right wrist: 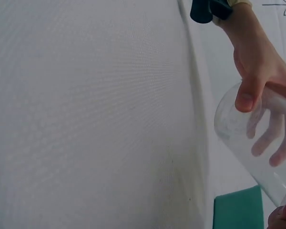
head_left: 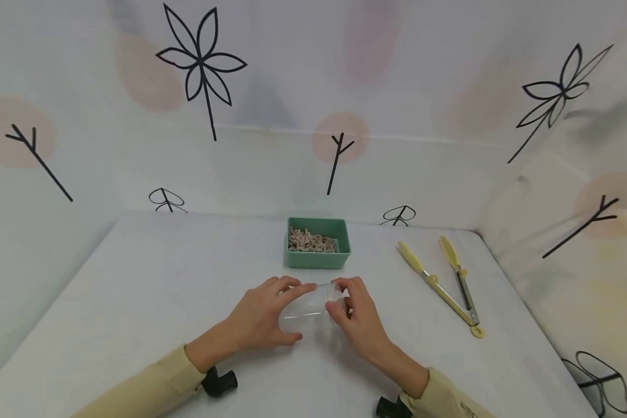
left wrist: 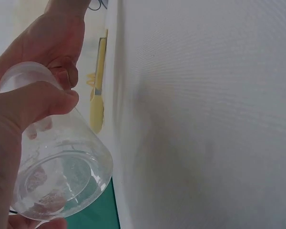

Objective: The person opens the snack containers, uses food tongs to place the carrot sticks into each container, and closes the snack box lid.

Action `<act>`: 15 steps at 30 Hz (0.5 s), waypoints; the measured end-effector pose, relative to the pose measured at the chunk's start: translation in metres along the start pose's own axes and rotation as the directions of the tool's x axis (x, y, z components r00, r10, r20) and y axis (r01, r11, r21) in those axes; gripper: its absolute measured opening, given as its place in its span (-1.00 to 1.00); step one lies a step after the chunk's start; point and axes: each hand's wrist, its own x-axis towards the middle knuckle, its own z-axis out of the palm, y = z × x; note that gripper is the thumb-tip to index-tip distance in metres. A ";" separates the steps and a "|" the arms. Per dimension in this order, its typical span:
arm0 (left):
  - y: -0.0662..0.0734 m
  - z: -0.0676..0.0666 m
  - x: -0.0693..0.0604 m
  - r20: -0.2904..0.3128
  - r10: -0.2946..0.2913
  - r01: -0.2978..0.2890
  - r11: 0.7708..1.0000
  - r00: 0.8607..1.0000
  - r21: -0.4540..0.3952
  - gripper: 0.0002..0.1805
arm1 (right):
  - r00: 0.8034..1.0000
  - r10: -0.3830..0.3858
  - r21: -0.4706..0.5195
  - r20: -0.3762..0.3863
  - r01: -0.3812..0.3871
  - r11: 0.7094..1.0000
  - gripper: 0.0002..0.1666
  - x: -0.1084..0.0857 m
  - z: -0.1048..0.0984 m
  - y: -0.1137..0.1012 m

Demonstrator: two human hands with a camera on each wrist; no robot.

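Note:
In the head view, a clear see-through cup (head_left: 307,310) lies on its side between the two hands, just above the table. My left hand (head_left: 263,313) grips it round the base end, thumb on the near side and fingers over the far side. At the other end, my right hand (head_left: 359,319) pinches the rim with thumb and fingers. Through the clear wall in the right wrist view, the left fingers (right wrist: 275,136) show behind the cup (right wrist: 243,124). The left wrist view shows the ringed base of the cup (left wrist: 62,179); no contents can be made out.
A green rectangular container (head_left: 316,260) holding small tan-brown pieces (head_left: 310,241) stands beyond the hands. To the right, tongs (head_left: 451,296) with yellow tips lie spread on the white-covered table (head_left: 188,267). Patterned cloth walls (head_left: 292,168) enclose the back and sides.

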 end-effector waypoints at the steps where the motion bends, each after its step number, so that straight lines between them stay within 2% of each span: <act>1: 0.000 0.000 0.000 0.002 -0.004 0.004 1.000 1.000 -0.006 -0.03 | 1.000 -0.030 -0.010 -0.007 0.029 1.000 -0.63 0.000 0.000 0.001; 4: 0.000 0.000 0.000 0.006 -0.013 0.014 0.999 1.000 -0.034 -0.03 | 0.994 -0.109 -0.035 -0.029 0.108 0.994 -0.58 -0.001 0.000 0.002; 8: -0.001 -0.001 0.001 -0.010 -0.012 0.012 0.998 1.000 -0.065 -0.02 | 0.983 -0.176 -0.070 -0.062 0.171 0.983 -0.49 -0.002 0.000 0.004; 15: 0.000 0.000 0.001 -0.046 -0.020 0.015 0.994 0.999 -0.105 -0.01 | 0.974 -0.214 -0.086 -0.074 0.207 0.974 -0.47 -0.002 -0.002 0.004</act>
